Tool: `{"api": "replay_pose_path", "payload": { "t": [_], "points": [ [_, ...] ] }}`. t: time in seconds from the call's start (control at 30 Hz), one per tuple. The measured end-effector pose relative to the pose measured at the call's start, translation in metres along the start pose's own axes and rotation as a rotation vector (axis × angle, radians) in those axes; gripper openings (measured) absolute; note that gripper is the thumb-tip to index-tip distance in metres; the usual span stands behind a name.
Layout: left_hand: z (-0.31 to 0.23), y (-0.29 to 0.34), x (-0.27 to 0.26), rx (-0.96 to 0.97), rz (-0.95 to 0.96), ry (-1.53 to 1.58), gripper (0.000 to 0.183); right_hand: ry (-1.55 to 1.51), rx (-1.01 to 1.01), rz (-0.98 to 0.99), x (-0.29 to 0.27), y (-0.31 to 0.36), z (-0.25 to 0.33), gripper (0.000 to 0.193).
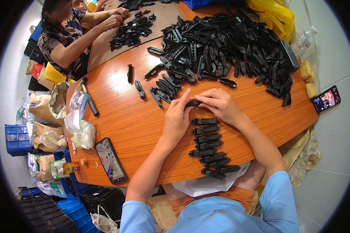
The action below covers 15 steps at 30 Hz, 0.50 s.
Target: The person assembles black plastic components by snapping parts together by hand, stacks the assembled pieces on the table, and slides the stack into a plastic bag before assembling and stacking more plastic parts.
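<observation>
Between both hands is a small dark plastic part (192, 103), mostly covered by fingers. My left hand (177, 118) pinches its left end between thumb and fingers. At its other end, the fingertips of my right hand (221, 105) are closed on it. Just below the hands, a column of black plastic pieces (207, 138) runs toward the table's near edge; the lowest ones lie crooked against each other. Beyond my hands is a loose cluster of narrow black pieces (168, 86), with two single ones (139, 89) off to its left.
A large heap of black parts (229, 46) covers the far side of the wooden table (144, 128). Phones lie at the left (111, 160) and right (326, 99). Plastic bags (83, 134) sit at the left edge. Another person (68, 39) handles parts at the far left.
</observation>
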State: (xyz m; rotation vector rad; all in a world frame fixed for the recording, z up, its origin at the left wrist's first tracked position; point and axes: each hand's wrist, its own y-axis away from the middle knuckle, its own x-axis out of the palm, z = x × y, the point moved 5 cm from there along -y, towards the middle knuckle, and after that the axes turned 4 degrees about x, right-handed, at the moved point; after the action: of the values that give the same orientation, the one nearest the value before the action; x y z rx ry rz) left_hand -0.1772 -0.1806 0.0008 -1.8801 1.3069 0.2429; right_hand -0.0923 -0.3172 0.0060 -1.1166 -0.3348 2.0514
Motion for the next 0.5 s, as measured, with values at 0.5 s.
{"api": "replay_pose_path", "payload": {
  "t": [0.5],
  "points": [
    [-0.0091,0.0025,0.0055,0.207,0.101,-0.300,0.055,0.146,-0.003,0.079,0.0013,0.0077,-0.0023,0.041]
  ]
}}
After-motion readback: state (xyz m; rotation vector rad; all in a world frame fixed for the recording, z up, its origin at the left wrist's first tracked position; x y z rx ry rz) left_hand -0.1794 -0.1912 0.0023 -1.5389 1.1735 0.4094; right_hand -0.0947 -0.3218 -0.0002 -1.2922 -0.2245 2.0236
